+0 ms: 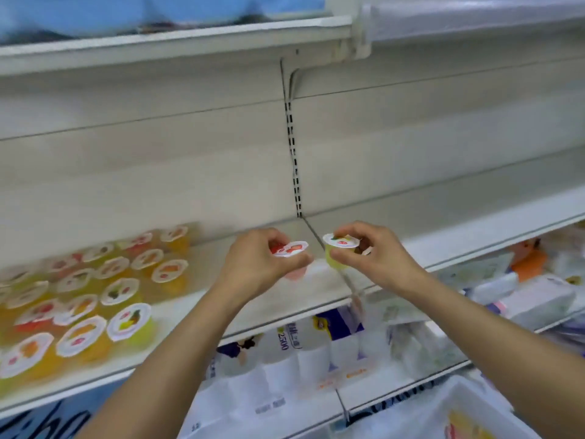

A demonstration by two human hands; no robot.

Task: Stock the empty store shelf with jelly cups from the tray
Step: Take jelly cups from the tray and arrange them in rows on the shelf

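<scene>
1. the only writing that reads is "2500" on a white pack (282,342) on the lower shelf; the cup lids show fruit pictures, their lettering too blurred.
2. the left hand (256,264) pinches a red jelly cup (292,248) above the white shelf (202,299).
3. the right hand (376,255) pinches a yellow jelly cup (340,248) just beside it.
4. rows of stocked cups (95,296) stand at the shelf's left.
5. a white tray (456,403) sits low on the right.
</scene>
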